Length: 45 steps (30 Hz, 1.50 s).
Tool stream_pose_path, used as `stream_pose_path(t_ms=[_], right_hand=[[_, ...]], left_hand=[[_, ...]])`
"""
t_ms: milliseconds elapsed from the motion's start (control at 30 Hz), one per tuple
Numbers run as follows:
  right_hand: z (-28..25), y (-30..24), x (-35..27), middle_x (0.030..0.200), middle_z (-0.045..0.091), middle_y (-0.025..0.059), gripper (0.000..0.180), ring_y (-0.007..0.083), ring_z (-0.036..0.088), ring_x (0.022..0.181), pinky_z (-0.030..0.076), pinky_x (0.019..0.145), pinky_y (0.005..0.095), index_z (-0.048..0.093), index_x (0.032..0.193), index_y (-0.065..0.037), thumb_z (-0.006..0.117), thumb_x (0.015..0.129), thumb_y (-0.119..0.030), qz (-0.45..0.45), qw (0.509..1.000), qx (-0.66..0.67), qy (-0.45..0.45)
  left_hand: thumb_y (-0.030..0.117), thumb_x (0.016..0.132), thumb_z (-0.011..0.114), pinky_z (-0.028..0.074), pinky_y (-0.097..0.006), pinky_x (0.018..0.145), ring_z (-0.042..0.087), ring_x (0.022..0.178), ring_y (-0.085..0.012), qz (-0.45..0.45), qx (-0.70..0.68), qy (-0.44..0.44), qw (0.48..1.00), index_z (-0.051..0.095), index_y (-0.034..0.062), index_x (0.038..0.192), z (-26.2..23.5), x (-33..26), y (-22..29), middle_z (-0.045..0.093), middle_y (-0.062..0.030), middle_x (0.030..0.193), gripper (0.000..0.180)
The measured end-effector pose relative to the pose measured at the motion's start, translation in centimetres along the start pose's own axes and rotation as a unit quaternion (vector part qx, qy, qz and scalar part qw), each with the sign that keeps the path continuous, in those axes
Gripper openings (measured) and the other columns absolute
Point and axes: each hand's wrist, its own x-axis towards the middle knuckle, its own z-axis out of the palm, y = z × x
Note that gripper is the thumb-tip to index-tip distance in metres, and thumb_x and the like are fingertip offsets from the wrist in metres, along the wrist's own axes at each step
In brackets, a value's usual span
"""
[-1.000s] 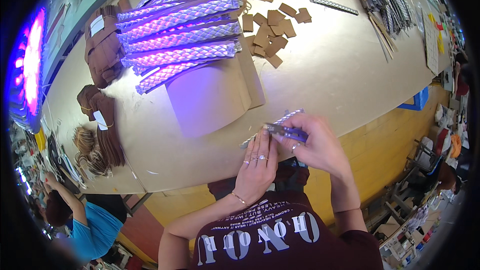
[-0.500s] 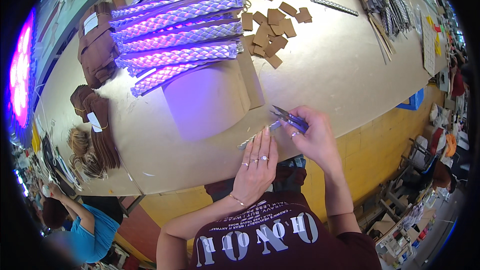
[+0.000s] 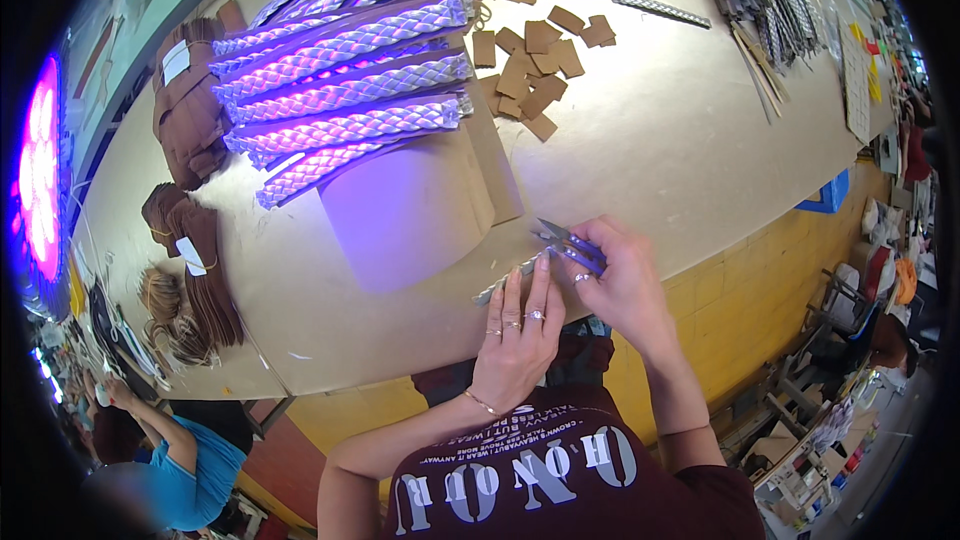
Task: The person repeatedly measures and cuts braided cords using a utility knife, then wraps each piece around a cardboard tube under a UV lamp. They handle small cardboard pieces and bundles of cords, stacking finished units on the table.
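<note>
Head view: cluttered tan worktable [image 3: 680,160], workshop.

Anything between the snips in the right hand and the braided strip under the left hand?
Nothing visible. The left hand presses the braided strip flat on the table; the right hand holds the snips with their tips right at the strip's end.

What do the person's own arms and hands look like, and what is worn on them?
Both forearms are bare, with no gloves or long sleeves. The left hand wears several thin rings, one with a small stone, and a fine bracelet at the wrist. The right hand shows one ring. The short sleeves belong to a dark maroon T-shirt with pale printed lettering.
</note>
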Motion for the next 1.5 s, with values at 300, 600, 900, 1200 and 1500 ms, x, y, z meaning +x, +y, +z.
stream_pose_path(t_ms=[300,600,900,1200,1500], right_hand=[[-0.3,1.7,-0.5,0.073,0.065,0.0013,0.016,0.0031,0.054,0.066,0.044,0.059,0.0209,0.065,0.090,0.004,0.072,0.087,-0.010,0.137,0.979,0.143,0.057],[-0.3,1.3,-0.3,0.067,0.061,0.0002,0.012,0.0036,0.051,0.061,0.041,0.054,0.0216,0.066,0.087,0.004,0.069,0.088,-0.008,0.098,0.988,0.089,0.083],[0.4,1.4,-0.2,0.063,0.060,0.0050,0.009,0.0070,0.051,0.056,0.040,0.051,0.0251,0.066,0.087,0.003,0.067,0.087,-0.007,0.054,0.989,0.043,0.128],[0.9,1.5,-0.4,0.064,0.061,0.0096,0.009,0.0109,0.053,0.056,0.043,0.052,0.0278,0.065,0.087,0.003,0.068,0.084,-0.004,0.028,0.989,0.003,0.145],[0.8,1.7,-0.5,0.069,0.064,0.0064,0.013,0.0064,0.056,0.063,0.045,0.057,0.0240,0.065,0.086,0.004,0.071,0.085,-0.008,0.110,0.981,0.086,0.138]], left_hand=[[0.019,0.090,0.051,0.046,-0.040,0.101,0.058,0.117,-0.0331,0.005,0.021,0.006,1.000,0.064,0.0092,0.105,-0.3,0.6,0.2,0.054,-0.0110,0.139,0.022],[0.019,0.090,0.052,0.047,-0.039,0.099,0.058,0.117,-0.0331,0.000,0.043,0.012,0.999,0.064,0.0131,0.101,-0.2,0.8,0.5,0.054,-0.0088,0.139,0.017],[0.019,0.091,0.051,0.048,-0.039,0.098,0.058,0.117,-0.0326,0.007,0.065,0.014,0.998,0.064,0.0137,0.101,-0.1,0.9,0.5,0.055,-0.0084,0.138,0.017],[0.021,0.089,0.056,0.039,-0.042,0.105,0.050,0.126,-0.0336,-0.019,-0.023,-0.020,0.999,0.062,0.0088,0.116,-1.1,0.9,0.7,0.050,-0.0135,0.141,0.030],[0.030,0.085,0.065,0.025,-0.052,0.114,0.030,0.140,-0.0409,-0.005,-0.178,-0.064,0.982,0.048,-0.0013,0.132,0.6,2.2,1.9,0.030,-0.0257,0.150,0.059]])
